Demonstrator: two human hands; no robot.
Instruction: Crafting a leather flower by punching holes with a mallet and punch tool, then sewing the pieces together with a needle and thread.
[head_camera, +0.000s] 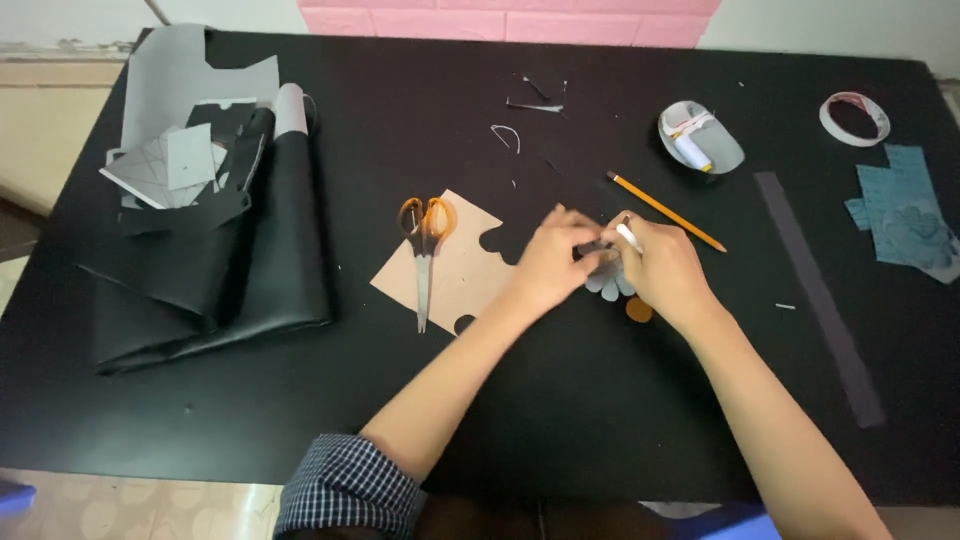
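Both my hands meet at the middle of the black table (560, 400). My left hand (550, 255) pinches the top of a small grey flower-shaped cutout (606, 285) and presses it down. My right hand (662, 268) grips a white pen-like tool (627, 236) with its tip at the cutout. A small brown round piece (639, 310) lies just below my right hand. To the left, orange-handled scissors (423, 250) rest on a tan card sheet (455, 270) with shapes cut out of its edge.
A yellow pencil (665, 211) lies behind my hands. A grey dish (700, 137) holds a glue stick. A tape roll (854, 117), blue paper pieces (905, 215) and a grey strip (820, 295) are right. Black sheet material and grey paper (215, 240) pile at left.
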